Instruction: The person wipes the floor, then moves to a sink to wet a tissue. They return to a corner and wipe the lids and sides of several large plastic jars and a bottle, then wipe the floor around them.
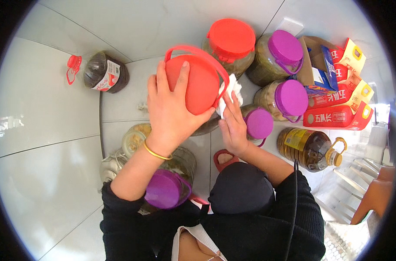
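A red jar lid (203, 86) with a raised red carrying handle (214, 63) is tilted up before me. My left hand (173, 111) lies spread over it, the thumb at its lower right rim. Crumpled white tissue or cloth (235, 88) is in my right hand (234, 127), pressed by the fingers near the lid's right edge and the handle. Below the lid a curved part of a jar (206, 127) shows; the rest is hidden behind my hands. Right behind stands a glass jar with another red lid (231, 37).
Purple-lidded jars (286, 47) stand at the right, beside an opened cardboard box (307, 62) and red packages (328, 117). An oil bottle (295, 143) lies below them. At left are a dark-liquid bottle (98, 70) and a glass jar (132, 142). Another purple-lidded jar (163, 189) is near my left forearm.
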`<state>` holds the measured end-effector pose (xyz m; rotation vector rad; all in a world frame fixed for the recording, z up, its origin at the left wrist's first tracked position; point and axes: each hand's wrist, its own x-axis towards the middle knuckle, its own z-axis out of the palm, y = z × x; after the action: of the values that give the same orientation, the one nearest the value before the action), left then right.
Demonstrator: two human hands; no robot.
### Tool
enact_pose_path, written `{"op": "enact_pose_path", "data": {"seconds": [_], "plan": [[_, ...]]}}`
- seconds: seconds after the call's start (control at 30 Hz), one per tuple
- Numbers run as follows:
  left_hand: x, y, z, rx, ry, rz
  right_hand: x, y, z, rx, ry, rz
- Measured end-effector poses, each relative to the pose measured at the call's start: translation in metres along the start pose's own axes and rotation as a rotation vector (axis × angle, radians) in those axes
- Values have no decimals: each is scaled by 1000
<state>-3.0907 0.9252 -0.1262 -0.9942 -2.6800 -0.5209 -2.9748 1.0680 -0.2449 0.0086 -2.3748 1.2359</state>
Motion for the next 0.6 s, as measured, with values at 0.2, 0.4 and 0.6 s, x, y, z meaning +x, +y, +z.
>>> {"op": "enact_pose_path", "data": {"seconds": [0.2,0.4,0.6], "plan": [[4,-16,-20,-27,-109,128,39,3,-16,22,35,-68],[25,-25,-18,-35,-188,250,62,17,-13,169,48,-118],[41,-36,-25,-49,-327,463,60,21,-4,173,122,-99]]}}
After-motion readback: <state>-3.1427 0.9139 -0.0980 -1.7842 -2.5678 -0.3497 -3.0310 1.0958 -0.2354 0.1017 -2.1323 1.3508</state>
